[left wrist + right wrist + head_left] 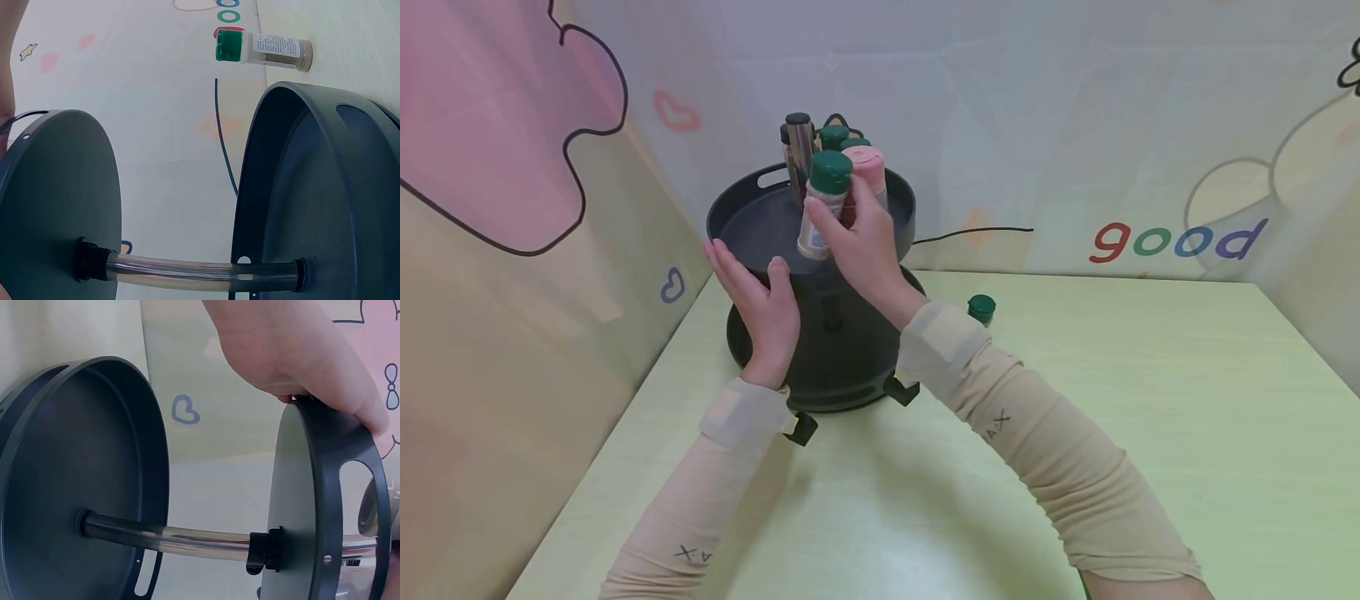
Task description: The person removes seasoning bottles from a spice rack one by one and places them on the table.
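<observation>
My right hand (872, 250) pinches a clear spice bottle with a green cap (831, 173) between thumb and fingers, upright over the front of a dark two-tier round rack's upper tray (752, 229). Whether its base touches the tray, I cannot tell. My left hand (767, 312) lies against the upper tray's front-left rim with straight fingers; the right wrist view shows this hand (294, 356) touching the rim. Behind the held bottle stand a pink-capped bottle (867, 165) and several green-capped bottles (832, 136), partly hidden. The rack's metal post (181, 272) joins both tiers.
The lower tray (312, 187) stands on the pale table (1112, 417). Right of the rack, another green-capped spice bottle (275, 51) stands on the table, partly behind my right arm in the head view. A printed cloth wall (1000, 125) rises behind the rack.
</observation>
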Demonstrator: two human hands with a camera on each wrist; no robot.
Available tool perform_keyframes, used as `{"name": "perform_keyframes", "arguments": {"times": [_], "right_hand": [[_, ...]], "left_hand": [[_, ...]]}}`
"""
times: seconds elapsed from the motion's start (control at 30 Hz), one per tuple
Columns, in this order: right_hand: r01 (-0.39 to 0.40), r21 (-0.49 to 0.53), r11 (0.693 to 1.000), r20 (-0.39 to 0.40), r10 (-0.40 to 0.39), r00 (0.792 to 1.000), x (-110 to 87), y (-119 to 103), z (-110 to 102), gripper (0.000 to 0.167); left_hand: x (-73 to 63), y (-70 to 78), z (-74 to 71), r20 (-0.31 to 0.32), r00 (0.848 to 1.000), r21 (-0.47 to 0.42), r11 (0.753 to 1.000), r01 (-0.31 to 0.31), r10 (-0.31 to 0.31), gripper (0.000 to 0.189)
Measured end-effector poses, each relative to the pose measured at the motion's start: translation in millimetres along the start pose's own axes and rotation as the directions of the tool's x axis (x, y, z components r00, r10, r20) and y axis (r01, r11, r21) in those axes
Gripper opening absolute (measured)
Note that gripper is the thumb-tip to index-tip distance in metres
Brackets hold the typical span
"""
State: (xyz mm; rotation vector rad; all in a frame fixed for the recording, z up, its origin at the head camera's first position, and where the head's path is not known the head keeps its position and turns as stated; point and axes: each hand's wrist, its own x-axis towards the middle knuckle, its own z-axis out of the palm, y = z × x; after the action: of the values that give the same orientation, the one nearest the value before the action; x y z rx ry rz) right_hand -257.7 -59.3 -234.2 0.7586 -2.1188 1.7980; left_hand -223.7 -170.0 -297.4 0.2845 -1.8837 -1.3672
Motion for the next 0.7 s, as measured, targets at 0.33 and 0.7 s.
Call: {"name": "perform_keyframes", "arguments": {"times": [0.33, 0.7], "right_hand": [[0.150, 0.059, 0.987, -0.044, -0.147, 0.988, -1.6, -8, -9, 0.048], [0.176, 0.163, 0.971, -0.067, -0.167, 0.984, -17.3, -17, -21, 0.042]], "left_hand": [[0.4, 0.1, 0.2, -0.002, 1.000, -0.004, 1.000, 0.003, -0.003, 0.071], [0.1, 0.3, 0.3, -0.002, 1.000, 0.000, 1.000, 0.017, -0.017, 0.071]]}}
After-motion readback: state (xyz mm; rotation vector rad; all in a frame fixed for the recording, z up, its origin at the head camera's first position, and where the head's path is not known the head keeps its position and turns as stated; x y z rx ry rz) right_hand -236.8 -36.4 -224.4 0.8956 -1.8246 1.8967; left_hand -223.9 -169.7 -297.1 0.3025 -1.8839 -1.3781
